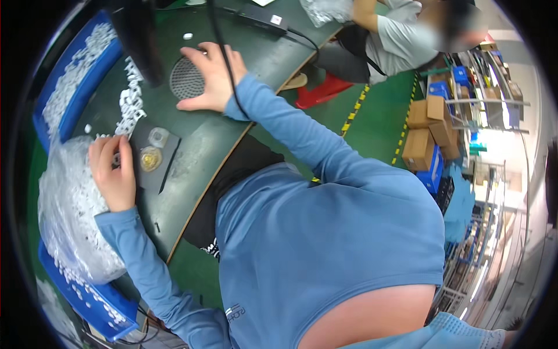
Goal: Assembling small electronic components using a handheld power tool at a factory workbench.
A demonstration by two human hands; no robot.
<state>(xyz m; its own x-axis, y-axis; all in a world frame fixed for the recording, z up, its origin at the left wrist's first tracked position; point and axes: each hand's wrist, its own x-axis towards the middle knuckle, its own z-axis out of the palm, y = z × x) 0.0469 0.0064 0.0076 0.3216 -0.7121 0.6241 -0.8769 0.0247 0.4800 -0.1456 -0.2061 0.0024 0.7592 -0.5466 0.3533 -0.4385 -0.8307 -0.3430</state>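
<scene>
My right hand (216, 78) is spread over a round dark disc (187, 80) with a grid of small holes, which lies on the green worktable. The thumb and fingers reach around its near side. My left hand (113, 173) is closed, its fingertips curled toward the table beside white plastic pieces. Something small and shiny shows between the fingers, but I cannot make out what it is. Near this hand are a small clear container (158, 137) and a clear dish with gold-coloured bits (150, 158), both on a grey pad (160, 174). A thin black tool (170, 167) lies along the pad's edge.
A blue bin (87, 96) of small white parts stands at the far left, with a chain of white pieces (131, 99) beside it. A plastic bag (75, 215) and another blue bin (93, 308) lie near my left arm. A black cable (220, 35) hangs by my right hand. A co-worker (401, 43) sits beyond.
</scene>
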